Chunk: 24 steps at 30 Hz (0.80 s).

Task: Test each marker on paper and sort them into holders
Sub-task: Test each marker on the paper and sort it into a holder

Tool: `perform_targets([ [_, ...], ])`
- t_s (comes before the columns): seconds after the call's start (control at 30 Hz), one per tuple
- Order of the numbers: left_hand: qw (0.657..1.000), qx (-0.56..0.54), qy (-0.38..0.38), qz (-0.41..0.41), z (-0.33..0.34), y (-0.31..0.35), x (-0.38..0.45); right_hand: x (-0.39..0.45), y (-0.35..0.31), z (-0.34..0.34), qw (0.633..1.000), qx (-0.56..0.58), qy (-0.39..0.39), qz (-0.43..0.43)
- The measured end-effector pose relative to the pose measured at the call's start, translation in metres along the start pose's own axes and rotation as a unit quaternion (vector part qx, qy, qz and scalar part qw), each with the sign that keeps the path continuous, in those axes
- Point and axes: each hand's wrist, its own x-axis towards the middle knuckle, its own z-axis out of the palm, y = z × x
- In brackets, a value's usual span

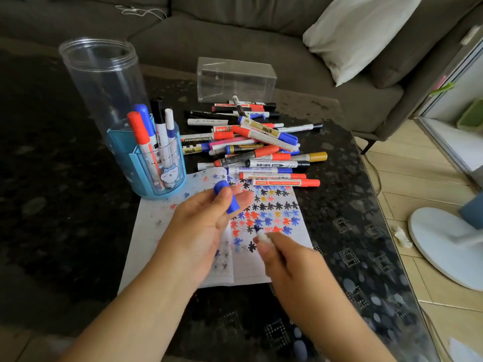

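Note:
My left hand [206, 220] pinches a blue marker cap [226, 196] over the white paper [261, 267], which is covered in red, blue and black star marks. My right hand [287, 265] grips a white marker [262, 235], its dark tip touching the paper among the marks. A pile of several markers [256, 145] with red, blue, black and gold caps lies beyond the paper. A blue pen holder [149, 163] at the left holds several markers. A tall clear cylinder [102, 82] stands behind it. A clear rectangular box [235, 79] sits at the back.
The dark patterned table [65, 205] runs to an edge at the right, with wooden floor and a white fan base [441, 246] beyond. A grey sofa [235, 35] with a white pillow [358, 32] stands behind the table.

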Motion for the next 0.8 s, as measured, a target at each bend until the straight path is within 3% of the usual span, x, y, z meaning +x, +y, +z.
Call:
perform_targets([
  [0.13, 0.99, 0.14, -0.028, 0.023, -0.004, -0.006, -0.007, 0.001, 0.0, -0.027, 0.963, 0.237, -0.055, 0.117],
  [0.27, 0.946, 0.314, -0.003, 0.079, -0.011, -0.008, -0.002, -0.002, 0.01, -0.038, 0.906, 0.393, -0.049, 0.149],
  [0.43, 0.893, 0.426, -0.02, 0.14, -0.009, -0.013, -0.001, 0.005, 0.02, -0.039, 0.755, 0.629, 0.003, 0.183],
  [0.53, 0.873, 0.459, -0.022, 0.162, -0.008, -0.016, 0.002, 0.009, 0.035, -0.037, 0.711, 0.679, 0.028, 0.18],
  [0.57, 0.866, 0.469, -0.025, 0.17, -0.007, -0.018, 0.003, 0.01, 0.041, -0.035, 0.73, 0.663, 0.026, 0.164],
  [0.67, 0.844, 0.498, -0.038, 0.194, -0.002, -0.022, 0.006, 0.009, 0.053, -0.028, 0.876, 0.469, 0.046, 0.101],
  [0.7, 0.83, 0.517, -0.041, 0.204, 0.0, -0.023, 0.007, 0.009, 0.053, -0.026, 0.906, 0.408, 0.056, 0.095],
  [0.8, 0.794, 0.558, -0.052, 0.234, 0.005, -0.026, 0.007, 0.01, 0.052, -0.023, 0.945, 0.297, 0.088, 0.102],
])
